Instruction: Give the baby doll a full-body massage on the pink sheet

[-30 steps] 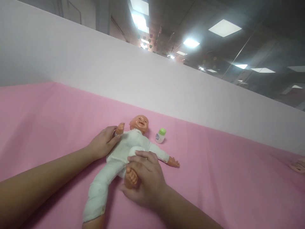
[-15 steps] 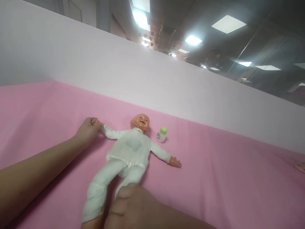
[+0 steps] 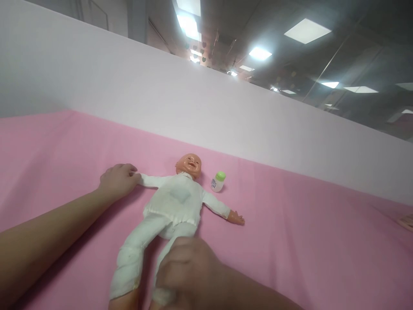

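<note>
Doll [image 3: 174, 206] in white onesie, face up, arms spread, head pointing away toward wall, left hand [image 3: 118, 181] covering its wrist, right hand [image 3: 189, 271] curled round one leg.

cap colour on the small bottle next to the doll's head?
Green: the bottle has a bright green cap on a white body, clearest in the head view.

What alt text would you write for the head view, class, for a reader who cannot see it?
A baby doll in white clothes lies face up on a pink cloth, the person's left hand over its outstretched arm and the right hand on one leg. A small green-capped bottle stands beside its head.
</note>
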### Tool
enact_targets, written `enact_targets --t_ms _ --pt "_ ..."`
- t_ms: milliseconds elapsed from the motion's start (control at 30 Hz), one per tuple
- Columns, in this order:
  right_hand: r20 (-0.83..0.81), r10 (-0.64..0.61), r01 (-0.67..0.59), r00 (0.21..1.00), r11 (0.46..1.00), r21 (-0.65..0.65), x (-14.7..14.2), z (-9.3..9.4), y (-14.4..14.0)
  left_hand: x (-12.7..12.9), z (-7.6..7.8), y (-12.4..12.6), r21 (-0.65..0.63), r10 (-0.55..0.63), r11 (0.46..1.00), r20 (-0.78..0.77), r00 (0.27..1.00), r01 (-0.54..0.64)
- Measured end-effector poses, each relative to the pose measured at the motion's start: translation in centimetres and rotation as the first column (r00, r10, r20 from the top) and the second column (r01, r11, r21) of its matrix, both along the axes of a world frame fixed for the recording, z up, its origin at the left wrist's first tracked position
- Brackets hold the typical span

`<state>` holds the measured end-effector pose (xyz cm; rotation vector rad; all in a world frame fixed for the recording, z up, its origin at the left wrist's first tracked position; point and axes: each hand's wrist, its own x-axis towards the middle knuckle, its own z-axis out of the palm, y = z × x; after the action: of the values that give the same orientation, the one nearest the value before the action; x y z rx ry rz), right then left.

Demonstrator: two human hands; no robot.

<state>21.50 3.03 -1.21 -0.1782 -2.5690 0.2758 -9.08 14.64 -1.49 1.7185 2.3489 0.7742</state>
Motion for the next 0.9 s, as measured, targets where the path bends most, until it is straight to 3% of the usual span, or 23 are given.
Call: enact_targets --t_ms 67,100,200,300,400,533,633,700,800,900 --pt "-0.148 -0.226 0.220 0.963 0.974 -0.060 0.4 0.3 0.9 1.1 0.3 -0.7 0.105 -0.031 0.994 -0.089 0.996 0.040" --pt "-0.179 -0.358 0.341 0.917 0.933 -0.116 0.7 0.6 1.4 2.0 0.5 -1.2 0.166 -0.058 0.983 -0.124 0.991 0.079" --pt "-0.035 -0.655 0.618 0.755 0.728 -0.297 1.9 1.9 3.4 5.1 1.2 -3.1 0.244 -0.207 0.942 -0.117 0.971 0.231" --pt "0.189 -0.751 0.761 0.633 0.557 -0.332 3.0 2.3 5.4 8.0 1.6 -4.7 0.174 -0.405 0.906 0.097 0.909 0.385" --pt "0.309 -0.757 0.812 0.576 0.486 -0.323 3.2 1.9 6.4 9.4 1.8 -5.6 0.095 -0.449 0.893 0.192 0.873 0.439" --pt "0.361 -0.715 0.796 0.598 0.480 -0.368 2.7 1.3 6.5 9.6 2.3 -5.9 0.081 -0.457 0.884 0.354 0.816 0.461" --pt "0.353 -0.663 0.742 0.660 0.502 -0.444 2.4 1.3 6.2 9.7 2.5 -6.1 0.113 -0.466 0.863 0.550 0.693 0.492" --pt "0.337 -0.621 0.694 0.708 0.523 -0.495 2.3 1.6 5.9 10.0 2.6 -6.4 0.137 -0.457 0.822 0.738 0.497 0.552" --pt "0.315 -0.574 0.644 0.756 0.567 -0.514 2.2 1.8 5.0 10.4 2.9 -7.0 0.223 -0.383 0.738 0.915 0.123 0.637" --pt "0.242 -0.566 0.612 0.788 0.673 -0.416 1.8 1.7 4.1 10.7 3.2 -7.4 0.277 -0.295 0.722 0.952 -0.080 0.634"
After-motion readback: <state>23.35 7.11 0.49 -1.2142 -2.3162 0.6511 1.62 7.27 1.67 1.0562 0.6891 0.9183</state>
